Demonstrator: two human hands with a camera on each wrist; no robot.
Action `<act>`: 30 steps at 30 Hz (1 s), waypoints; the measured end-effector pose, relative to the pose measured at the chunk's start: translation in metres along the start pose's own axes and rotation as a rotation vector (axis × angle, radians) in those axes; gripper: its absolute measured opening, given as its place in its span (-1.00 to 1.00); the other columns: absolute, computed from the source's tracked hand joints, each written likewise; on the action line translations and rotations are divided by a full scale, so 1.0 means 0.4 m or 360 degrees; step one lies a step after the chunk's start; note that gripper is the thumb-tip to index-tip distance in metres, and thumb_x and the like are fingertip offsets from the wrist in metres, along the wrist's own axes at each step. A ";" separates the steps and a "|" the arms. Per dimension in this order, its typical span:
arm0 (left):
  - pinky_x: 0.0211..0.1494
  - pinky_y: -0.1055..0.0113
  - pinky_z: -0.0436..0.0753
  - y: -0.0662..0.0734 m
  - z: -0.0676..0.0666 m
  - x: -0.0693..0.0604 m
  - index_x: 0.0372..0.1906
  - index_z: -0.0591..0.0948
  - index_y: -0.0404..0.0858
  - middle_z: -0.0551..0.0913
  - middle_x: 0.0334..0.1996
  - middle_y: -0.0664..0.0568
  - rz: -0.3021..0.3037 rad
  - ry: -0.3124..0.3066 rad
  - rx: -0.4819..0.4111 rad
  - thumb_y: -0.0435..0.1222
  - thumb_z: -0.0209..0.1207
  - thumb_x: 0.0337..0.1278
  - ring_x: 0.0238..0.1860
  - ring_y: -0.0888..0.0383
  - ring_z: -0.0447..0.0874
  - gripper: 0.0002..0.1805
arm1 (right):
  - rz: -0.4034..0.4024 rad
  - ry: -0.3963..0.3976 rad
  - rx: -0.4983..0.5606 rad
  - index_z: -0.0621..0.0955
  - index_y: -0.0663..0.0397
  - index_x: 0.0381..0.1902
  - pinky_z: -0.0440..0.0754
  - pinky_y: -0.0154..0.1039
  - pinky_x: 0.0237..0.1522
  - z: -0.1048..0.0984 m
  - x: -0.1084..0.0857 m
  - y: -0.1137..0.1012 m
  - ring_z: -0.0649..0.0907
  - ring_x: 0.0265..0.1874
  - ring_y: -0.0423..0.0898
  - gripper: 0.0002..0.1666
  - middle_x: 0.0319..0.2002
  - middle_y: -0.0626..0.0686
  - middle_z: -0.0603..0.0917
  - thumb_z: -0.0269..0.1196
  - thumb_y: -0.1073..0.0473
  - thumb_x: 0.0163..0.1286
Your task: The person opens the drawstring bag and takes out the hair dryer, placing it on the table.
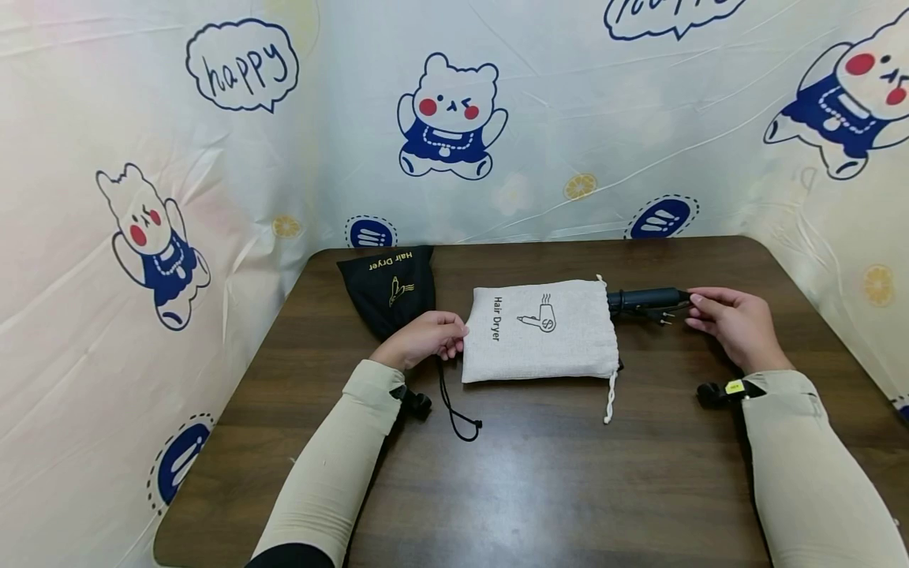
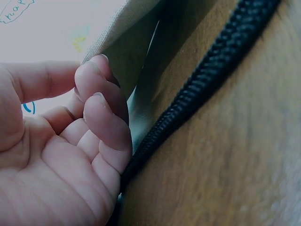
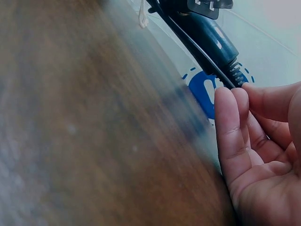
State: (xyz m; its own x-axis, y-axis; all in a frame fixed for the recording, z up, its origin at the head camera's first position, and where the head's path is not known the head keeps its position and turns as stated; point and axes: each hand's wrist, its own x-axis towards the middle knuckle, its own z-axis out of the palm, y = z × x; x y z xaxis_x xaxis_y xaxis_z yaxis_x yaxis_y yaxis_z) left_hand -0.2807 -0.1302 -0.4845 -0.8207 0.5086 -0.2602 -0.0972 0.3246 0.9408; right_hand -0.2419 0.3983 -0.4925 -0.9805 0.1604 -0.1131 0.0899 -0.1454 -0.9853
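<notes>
Pinching a cloth bag (image 1: 534,347) and a black handle (image 1: 645,299)
On the table (image 1: 568,481), the left hand's (image 1: 424,338) fingers clamp the bag's edge; the right hand's (image 1: 737,325) clamp the tip of the handle, which sticks out of the bag.

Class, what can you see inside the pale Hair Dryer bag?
A black handle sticks out of the pale bag, a plug beside it; the bag hides whatever lies deeper.

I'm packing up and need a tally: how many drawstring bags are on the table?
2: the black bag at the far left of the table, and the pale bag to its right, with a black handle protruding. Any underneath would be hidden.
</notes>
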 end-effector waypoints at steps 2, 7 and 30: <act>-0.39 0.35 0.53 0.000 0.000 0.000 -0.29 0.57 -0.30 0.61 -0.45 -0.02 -0.0002 0.0003 -0.0001 -0.29 0.09 0.54 -0.48 0.16 0.53 -0.79 | -0.0004 -0.0001 0.0017 0.78 0.08 0.01 0.77 -0.30 -0.26 -0.001 0.000 0.000 0.75 -0.36 -0.21 -0.73 -0.26 -0.08 0.78 0.43 0.21 0.35; -0.39 0.35 0.54 0.002 0.000 -0.001 -0.29 0.57 -0.30 0.61 -0.44 -0.03 -0.0007 0.0005 -0.0003 -0.29 0.08 0.55 -0.48 0.15 0.53 -0.79 | -0.0012 0.0011 0.0047 0.78 0.07 -0.02 0.77 -0.31 -0.27 -0.004 0.000 0.001 0.75 -0.37 -0.21 -0.75 -0.27 -0.08 0.77 0.43 0.21 0.35; -0.37 0.34 0.55 0.005 -0.001 -0.002 -0.26 0.58 -0.32 0.61 -0.43 -0.06 -0.0017 0.0000 -0.0006 -0.28 0.07 0.56 -0.46 0.13 0.53 -0.78 | -0.0047 0.0050 0.0115 0.73 0.14 0.06 0.77 -0.32 -0.27 -0.008 -0.002 0.001 0.72 -0.36 -0.20 -0.70 -0.27 -0.06 0.73 0.38 0.23 0.39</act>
State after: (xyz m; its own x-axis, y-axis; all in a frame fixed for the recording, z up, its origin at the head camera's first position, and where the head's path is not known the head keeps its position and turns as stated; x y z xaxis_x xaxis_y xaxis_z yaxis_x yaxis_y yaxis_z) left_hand -0.2804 -0.1302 -0.4824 -0.8198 0.5048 -0.2704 -0.1084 0.3269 0.9388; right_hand -0.2406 0.4012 -0.4933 -0.9765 0.1963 -0.0891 0.0469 -0.2100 -0.9766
